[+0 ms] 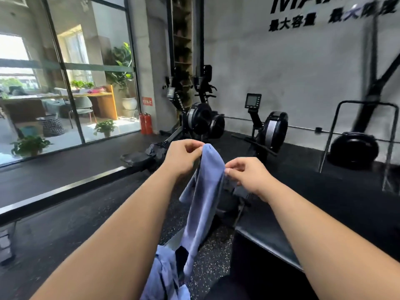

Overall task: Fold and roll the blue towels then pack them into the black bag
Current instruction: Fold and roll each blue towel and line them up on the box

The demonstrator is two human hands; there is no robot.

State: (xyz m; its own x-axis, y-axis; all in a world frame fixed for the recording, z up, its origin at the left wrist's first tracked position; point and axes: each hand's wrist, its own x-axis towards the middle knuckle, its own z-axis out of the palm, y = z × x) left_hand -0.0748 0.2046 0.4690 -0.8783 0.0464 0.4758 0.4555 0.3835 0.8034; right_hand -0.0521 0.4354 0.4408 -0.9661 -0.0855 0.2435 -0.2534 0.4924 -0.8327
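A blue towel (204, 198) hangs lengthwise in the air in front of me. My left hand (184, 158) pinches its top corner, and my right hand (249, 176) pinches the right edge a little lower. The towel's lower end droops toward a crumpled heap of more blue towels (164, 276) at the bottom centre. I cannot make out the black bag among the dark shapes below.
Rowing machines (201, 122) stand ahead by the grey wall, with another (270, 131) to the right. A long black rail (65, 187) runs along the left. A black metal frame (363, 135) stands at right. Glass wall at left. The floor is dark speckled rubber (212, 256).
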